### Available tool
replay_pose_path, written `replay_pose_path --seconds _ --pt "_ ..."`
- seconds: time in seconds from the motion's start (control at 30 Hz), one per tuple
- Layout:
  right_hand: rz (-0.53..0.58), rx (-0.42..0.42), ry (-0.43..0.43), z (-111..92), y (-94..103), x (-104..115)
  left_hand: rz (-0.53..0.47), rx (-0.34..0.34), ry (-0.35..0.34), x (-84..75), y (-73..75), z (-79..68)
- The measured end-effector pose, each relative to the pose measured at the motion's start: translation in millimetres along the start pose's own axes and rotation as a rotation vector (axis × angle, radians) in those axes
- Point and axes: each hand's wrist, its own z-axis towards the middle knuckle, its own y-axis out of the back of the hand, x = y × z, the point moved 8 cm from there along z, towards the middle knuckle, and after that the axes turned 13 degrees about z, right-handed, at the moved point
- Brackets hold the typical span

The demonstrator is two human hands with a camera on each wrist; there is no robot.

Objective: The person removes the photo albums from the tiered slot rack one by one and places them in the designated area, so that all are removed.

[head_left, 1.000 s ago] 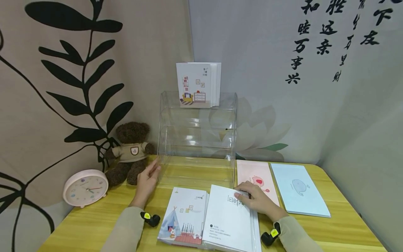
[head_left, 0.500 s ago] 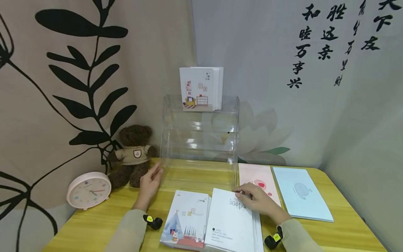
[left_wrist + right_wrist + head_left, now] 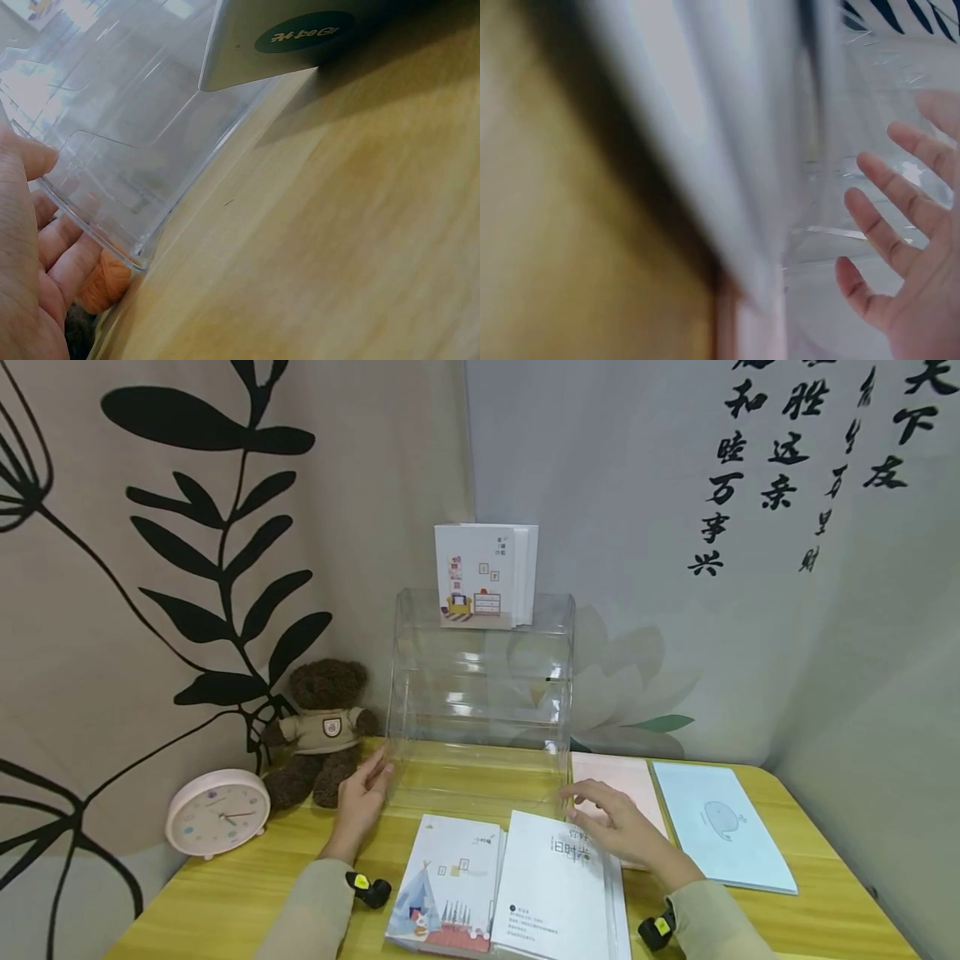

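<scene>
A clear tiered display rack [image 3: 480, 710] stands at the back of the table. My left hand [image 3: 363, 793] holds its left side edge; in the left wrist view the thumb [image 3: 41, 159] lies on one side of the clear panel and the fingers behind it. My right hand [image 3: 618, 822] reaches toward the rack's lower right corner, its fingers spread and holding nothing, as the right wrist view shows. Below and between the hands lie a white notebook with a tent drawing [image 3: 450, 885] and a stack of white notebooks with Chinese lettering [image 3: 555, 893].
Several white notebooks [image 3: 480, 577] stand in the rack's top tier. At right lie a pink notebook [image 3: 611, 768] and a light blue one with a whale [image 3: 723, 827]. A brown teddy bear [image 3: 322, 727] and a pink clock [image 3: 217, 814] stand left of the rack.
My right hand has lifted off the white notebook stack and moved slightly up toward the rack. The left hand stays at the rack's side. The head view has shifted a little.
</scene>
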Motion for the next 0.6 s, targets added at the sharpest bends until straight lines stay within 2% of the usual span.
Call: replay_pose_path --seconds 0.13,0.27,0.37,0.6 --pt "-0.067 -0.025 0.099 9 9.2 18 0.001 0.0 -0.004 0.6 0.1 0.7" --pt "-0.121 -0.036 0.134 22 21.0 33 0.008 -0.003 -0.004 1.3 0.8 1.3" --pt "-0.14 -0.029 0.15 38 31.4 46 0.012 -0.01 0.003 2.2 1.2 1.2" --pt "-0.163 -0.032 0.255 74 54.9 76 0.014 -0.025 -0.024 1.4 -0.8 1.2"
